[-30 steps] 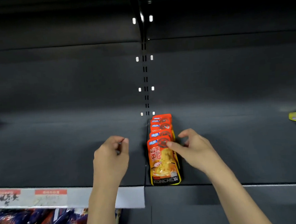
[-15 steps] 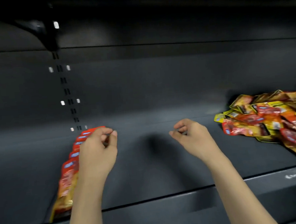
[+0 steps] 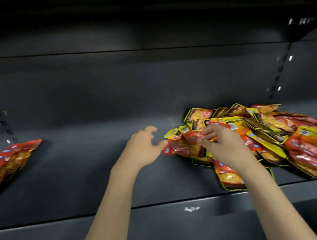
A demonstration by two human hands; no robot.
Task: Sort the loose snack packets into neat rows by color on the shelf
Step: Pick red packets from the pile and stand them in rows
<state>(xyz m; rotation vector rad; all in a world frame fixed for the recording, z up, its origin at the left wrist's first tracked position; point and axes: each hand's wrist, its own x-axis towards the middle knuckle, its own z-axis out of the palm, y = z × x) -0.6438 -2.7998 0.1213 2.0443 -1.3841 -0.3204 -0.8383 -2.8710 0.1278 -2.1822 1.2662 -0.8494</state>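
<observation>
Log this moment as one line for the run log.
stage: reaching into pile | left hand: open, beside loose packets | right hand: fingers curled over pile, grip unclear | red row: far left

I am viewing a retail shop aisle. The dark grey metal display shelf (image 3: pixel 94 176) has slotted uprights (image 3: pixel 276 79) in its back panel. On it lie a loose heap of red and yellow snack packets (image 3: pixel 267 131) and, well left, a red packet row (image 3: pixel 8 162).

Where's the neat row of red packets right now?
In the head view, the row of red packets lies at the far left of the shelf, left of the left hand and across from the loose pile.
</observation>
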